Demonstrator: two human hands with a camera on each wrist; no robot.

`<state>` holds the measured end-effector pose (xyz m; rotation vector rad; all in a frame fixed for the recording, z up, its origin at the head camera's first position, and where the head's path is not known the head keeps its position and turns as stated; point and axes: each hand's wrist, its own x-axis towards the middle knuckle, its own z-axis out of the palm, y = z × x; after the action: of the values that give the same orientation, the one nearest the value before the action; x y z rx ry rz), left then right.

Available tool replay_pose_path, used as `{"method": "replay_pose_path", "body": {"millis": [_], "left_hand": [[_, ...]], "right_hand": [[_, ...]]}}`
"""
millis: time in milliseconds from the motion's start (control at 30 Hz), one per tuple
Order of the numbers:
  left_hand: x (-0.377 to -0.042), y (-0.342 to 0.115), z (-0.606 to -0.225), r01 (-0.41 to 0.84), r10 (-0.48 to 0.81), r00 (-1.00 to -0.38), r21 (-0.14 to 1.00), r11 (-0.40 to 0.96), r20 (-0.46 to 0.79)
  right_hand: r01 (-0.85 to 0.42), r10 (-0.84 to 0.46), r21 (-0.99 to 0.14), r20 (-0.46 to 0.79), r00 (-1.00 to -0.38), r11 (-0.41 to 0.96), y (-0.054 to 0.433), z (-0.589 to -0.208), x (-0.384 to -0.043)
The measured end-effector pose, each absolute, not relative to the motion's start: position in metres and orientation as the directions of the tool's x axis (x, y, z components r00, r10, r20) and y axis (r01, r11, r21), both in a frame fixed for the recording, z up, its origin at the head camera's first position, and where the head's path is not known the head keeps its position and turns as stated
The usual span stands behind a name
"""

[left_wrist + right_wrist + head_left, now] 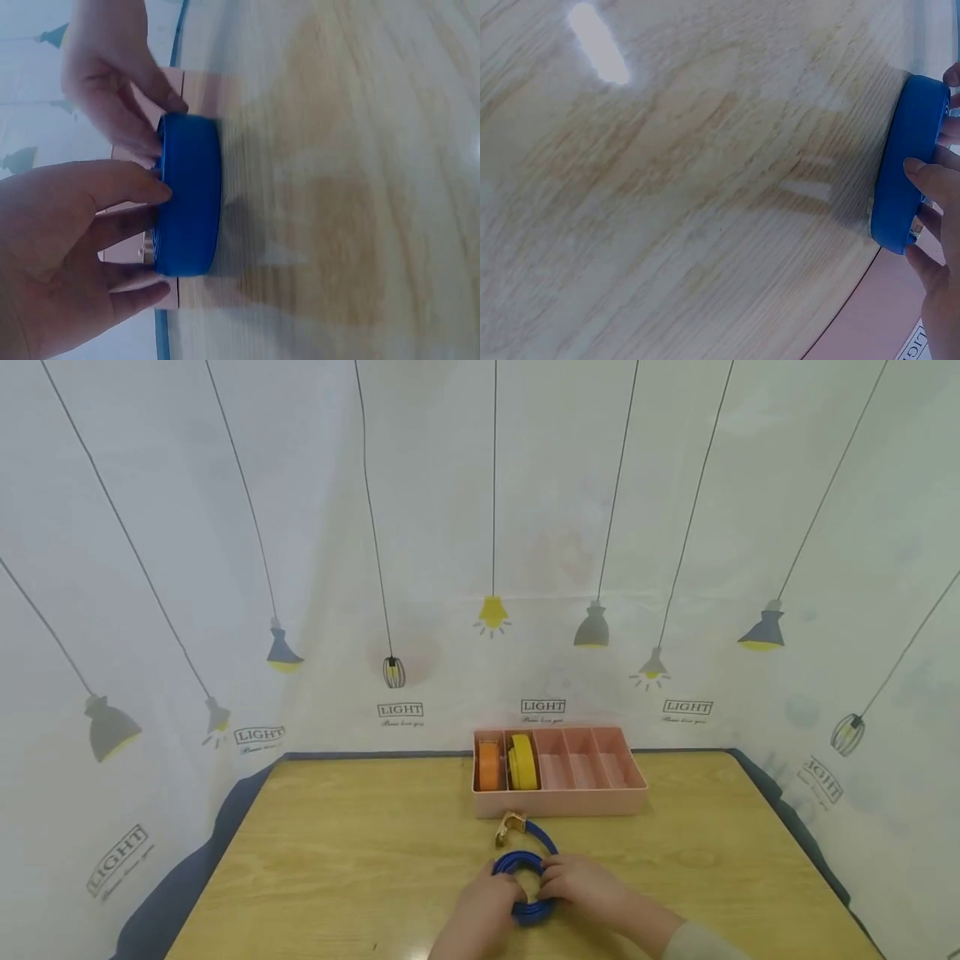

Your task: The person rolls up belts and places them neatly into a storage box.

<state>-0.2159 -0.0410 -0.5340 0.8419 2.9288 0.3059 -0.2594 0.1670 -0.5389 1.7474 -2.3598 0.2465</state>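
Note:
A blue belt (535, 912) lies loosely coiled on edge at the near middle of the table. Its gold buckle (512, 827) sticks out at the far end of a loose strap, in front of the pink box. My left hand (483, 908) grips the coil's left side, thumb on the outer band and fingers at its inner side. From the right, my right hand (588, 888) pinches the opposite side of the coil. Both wrist views show the belt's broad smooth outer band (193, 196) close over the wood, with the thumb (925, 177) pressed on it.
Behind the belt stands a pink divided box (558, 804). A coiled orange belt (489, 766) sits in its leftmost compartment, and a coiled yellow belt (523, 763) in the one beside it. A printed white curtain (450, 527) hangs around the wooden table (337, 852).

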Motion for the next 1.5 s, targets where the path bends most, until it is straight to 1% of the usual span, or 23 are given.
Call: {"method": "replay_pose_path", "body": {"millis": [100, 233, 367, 433, 533, 600, 667, 767, 833, 933, 1000, 1033, 1100, 1200, 1267, 1367, 1500], "left_hand": [[-0.214, -0.033, -0.537, 0.513, 0.52, -0.854, 0.141, 0.847, -0.015], [-0.213, -0.023, -0.536, 0.479, 0.483, -0.874, 0.076, 0.875, -0.052], [-0.213, -0.019, -0.532, 0.469, 0.47, -0.88, 0.027, 0.883, -0.066], [-0.213, -0.019, -0.532, 0.485, 0.485, -0.872, 0.02, 0.874, -0.066], [-0.214, -0.023, -0.532, 0.52, 0.521, -0.848, 0.038, 0.854, -0.1], [-0.216, -0.026, -0.533, 0.563, 0.562, -0.819, 0.026, 0.826, -0.112], [-0.217, -0.03, -0.534, 0.611, 0.609, -0.785, 0.014, 0.791, -0.114], [-0.217, -0.037, -0.536, 0.679, 0.676, -0.733, -0.035, 0.733, -0.072], [-0.216, -0.04, -0.535, 0.702, 0.7, -0.712, -0.056, 0.71, -0.051], [-0.214, -0.043, -0.534, 0.725, 0.728, -0.686, -0.115, 0.679, -0.025], [-0.212, -0.042, -0.534, 0.731, 0.734, -0.678, -0.132, 0.669, -0.038], [-0.211, -0.041, -0.536, 0.728, 0.729, -0.683, -0.127, 0.674, -0.048], [-0.21, -0.038, -0.537, 0.711, 0.706, -0.703, -0.08, 0.699, -0.087], [-0.208, -0.033, -0.538, 0.658, 0.65, -0.747, -0.014, 0.753, -0.137], [-0.207, -0.031, -0.536, 0.643, 0.635, -0.758, -0.002, 0.766, -0.15], [-0.206, -0.03, -0.533, 0.654, 0.644, -0.751, -0.024, 0.756, -0.146], [-0.208, -0.031, -0.531, 0.678, 0.668, -0.728, -0.015, 0.735, -0.156]], "right_hand": [[-0.953, -0.914, 0.005, 0.285, -0.288, 0.302, 0.164, -0.544, -0.26], [-0.942, -0.9, 0.011, 0.301, -0.317, 0.336, 0.164, -0.55, -0.259], [-0.931, -0.882, -0.039, 0.308, -0.356, 0.362, 0.168, -0.556, -0.257], [-0.925, -0.872, -0.068, 0.312, -0.376, 0.375, 0.171, -0.558, -0.257], [-0.917, -0.864, -0.1, 0.308, -0.399, 0.387, 0.176, -0.558, -0.255], [-0.914, -0.866, -0.103, 0.292, -0.405, 0.393, 0.179, -0.557, -0.254], [-0.916, -0.873, -0.102, 0.277, -0.4, 0.388, 0.182, -0.556, -0.253], [-0.924, -0.883, -0.101, 0.271, -0.382, 0.369, 0.184, -0.554, -0.251], [-0.93, -0.888, -0.1, 0.276, -0.368, 0.354, 0.183, -0.552, -0.251], [-0.931, -0.886, -0.091, 0.288, -0.364, 0.353, 0.182, -0.55, -0.25], [-0.931, -0.885, -0.076, 0.291, -0.364, 0.358, 0.18, -0.549, -0.248], [-0.928, -0.884, -0.073, 0.288, -0.369, 0.364, 0.18, -0.548, -0.248], [-0.926, -0.882, -0.065, 0.287, -0.374, 0.372, 0.178, -0.547, -0.247], [-0.922, -0.876, -0.064, 0.292, -0.384, 0.383, 0.176, -0.546, -0.244], [-0.92, -0.871, -0.063, 0.302, -0.386, 0.386, 0.173, -0.546, -0.243], [-0.921, -0.871, -0.042, 0.312, -0.38, 0.387, 0.169, -0.546, -0.241], [-0.924, -0.877, -0.033, 0.303, -0.373, 0.382, 0.168, -0.548, -0.24]]}}
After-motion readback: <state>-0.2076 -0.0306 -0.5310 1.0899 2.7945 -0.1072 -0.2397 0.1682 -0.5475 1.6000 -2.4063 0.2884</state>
